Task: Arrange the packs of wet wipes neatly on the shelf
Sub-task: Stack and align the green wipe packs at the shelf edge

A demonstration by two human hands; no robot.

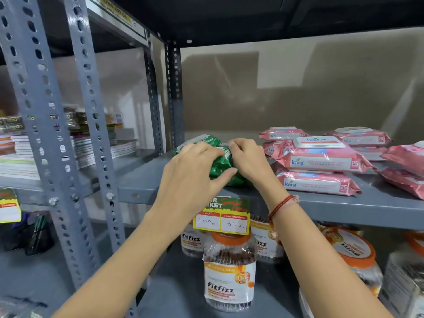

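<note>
A green pack of wet wipes [221, 167] lies near the front left of the grey metal shelf [378, 207]. My left hand [192, 177] grips its near side with fingers curled over the top. My right hand [249, 160] holds its right end, and most of the pack is hidden under both hands. More green packaging [202, 140] shows just behind. To the right, several pink Kara wipe packs [321, 157] lie in loose stacks of two, some skewed, reaching to the right edge.
Perforated grey uprights [89, 111] stand left of the shelf. Below it hang a price tag [221, 218] and stand Fitfizz jars [229, 269] with orange lids. The neighbouring rack at left holds stacked notebooks [96, 148]. A beige wall [298, 88] backs the shelf.
</note>
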